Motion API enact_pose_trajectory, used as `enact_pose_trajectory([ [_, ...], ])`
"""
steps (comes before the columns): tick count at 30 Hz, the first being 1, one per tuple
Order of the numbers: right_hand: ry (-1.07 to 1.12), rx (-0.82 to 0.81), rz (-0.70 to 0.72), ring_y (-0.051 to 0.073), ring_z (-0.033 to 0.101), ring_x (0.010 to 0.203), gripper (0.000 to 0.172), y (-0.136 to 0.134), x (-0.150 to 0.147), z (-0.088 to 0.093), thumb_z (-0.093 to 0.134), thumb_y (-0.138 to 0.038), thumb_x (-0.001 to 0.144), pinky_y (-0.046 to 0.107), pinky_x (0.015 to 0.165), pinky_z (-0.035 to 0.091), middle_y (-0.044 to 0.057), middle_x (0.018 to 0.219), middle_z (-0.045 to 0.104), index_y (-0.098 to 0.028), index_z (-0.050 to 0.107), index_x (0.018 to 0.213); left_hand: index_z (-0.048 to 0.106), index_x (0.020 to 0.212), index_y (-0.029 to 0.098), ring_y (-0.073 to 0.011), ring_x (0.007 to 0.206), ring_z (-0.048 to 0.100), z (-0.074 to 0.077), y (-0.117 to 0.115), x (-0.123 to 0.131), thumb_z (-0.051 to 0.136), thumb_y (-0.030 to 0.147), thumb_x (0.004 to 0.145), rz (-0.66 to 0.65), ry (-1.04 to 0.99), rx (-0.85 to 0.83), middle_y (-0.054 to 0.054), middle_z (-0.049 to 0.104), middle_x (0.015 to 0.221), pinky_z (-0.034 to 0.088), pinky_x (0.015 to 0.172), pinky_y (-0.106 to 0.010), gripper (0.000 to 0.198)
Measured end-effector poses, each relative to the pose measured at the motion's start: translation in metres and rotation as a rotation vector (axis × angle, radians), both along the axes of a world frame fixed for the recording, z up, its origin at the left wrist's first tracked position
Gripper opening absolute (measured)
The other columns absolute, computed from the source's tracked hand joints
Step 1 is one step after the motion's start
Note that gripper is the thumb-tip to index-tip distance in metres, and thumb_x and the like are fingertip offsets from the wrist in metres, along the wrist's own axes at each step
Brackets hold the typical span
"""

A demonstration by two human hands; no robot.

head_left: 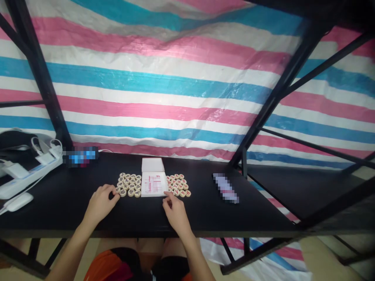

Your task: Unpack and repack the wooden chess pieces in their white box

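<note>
My left hand (101, 203) is at the left end of a block of Chinese chess pieces with dark characters (131, 186). Its fingers are curled, with thumb and forefinger closed at the sides of the leftmost front piece (118, 190). An opened white box (154, 190) stands between the two blocks, its lid (152, 164) folded back and red marks on its inner bottom. My right hand (175, 212) is at the box's front right corner, forefinger stretched onto the edge, other fingers loosely bent, holding nothing visible. Pieces with red characters (179, 185) lie in rows right of the box.
A phone-like blurred object (225, 188) lies on the black table (199, 218) at the right. To the left are a white power strip (32, 173) with plugs, a white charger-like piece (19, 203) and another blurred object (81, 156). Black frame bars (265, 105) and a striped sheet (164, 89) stand behind.
</note>
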State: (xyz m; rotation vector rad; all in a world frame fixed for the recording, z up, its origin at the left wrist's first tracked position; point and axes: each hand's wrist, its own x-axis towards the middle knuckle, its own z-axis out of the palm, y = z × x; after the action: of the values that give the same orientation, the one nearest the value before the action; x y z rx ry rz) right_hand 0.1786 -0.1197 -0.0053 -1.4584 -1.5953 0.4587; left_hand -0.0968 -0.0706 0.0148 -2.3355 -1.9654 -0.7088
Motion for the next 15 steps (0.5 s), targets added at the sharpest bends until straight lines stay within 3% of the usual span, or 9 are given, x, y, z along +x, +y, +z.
enact_pose_trajectory([
  [5, -0.009, 0.017, 0.011, 0.018, 0.063, 0.067, 0.033, 0.0005, 0.0005, -0.0025, 0.044, -0.019, 0.082, 0.027, 0.070, 0.048, 0.004, 0.073, 0.068, -0.013, 0.065, 0.107, 0.050, 0.064, 0.023, -0.0234, 0.088, 0.056, -0.0012, 0.0000, 0.0006, 0.045, 0.032, 0.081, -0.011, -0.020, -0.003, -0.003, 0.062, 0.093, 0.043, 0.076, -0.032, 0.020],
  [11, -0.013, 0.029, 0.004, 0.018, 0.063, 0.066, 0.032, -0.0002, 0.0000, -0.0019, 0.045, -0.019, 0.083, 0.027, 0.067, 0.048, 0.003, 0.072, 0.068, -0.014, 0.066, 0.106, 0.057, 0.090, 0.024, -0.0227, 0.093, 0.057, -0.0053, 0.0023, -0.0031, 0.042, 0.034, 0.083, -0.049, -0.157, 0.002, -0.004, 0.062, 0.097, 0.045, 0.084, -0.033, 0.020],
  [15, -0.023, 0.019, 0.012, 0.018, 0.063, 0.068, 0.032, -0.0002, 0.0005, -0.0015, 0.044, -0.019, 0.083, 0.027, 0.069, 0.048, 0.004, 0.075, 0.068, -0.014, 0.065, 0.106, 0.062, 0.087, 0.023, -0.0239, 0.096, 0.058, -0.0095, 0.0056, -0.0068, 0.042, 0.037, 0.084, -0.075, -0.194, -0.006, -0.005, 0.064, 0.100, 0.044, 0.090, -0.035, 0.024],
])
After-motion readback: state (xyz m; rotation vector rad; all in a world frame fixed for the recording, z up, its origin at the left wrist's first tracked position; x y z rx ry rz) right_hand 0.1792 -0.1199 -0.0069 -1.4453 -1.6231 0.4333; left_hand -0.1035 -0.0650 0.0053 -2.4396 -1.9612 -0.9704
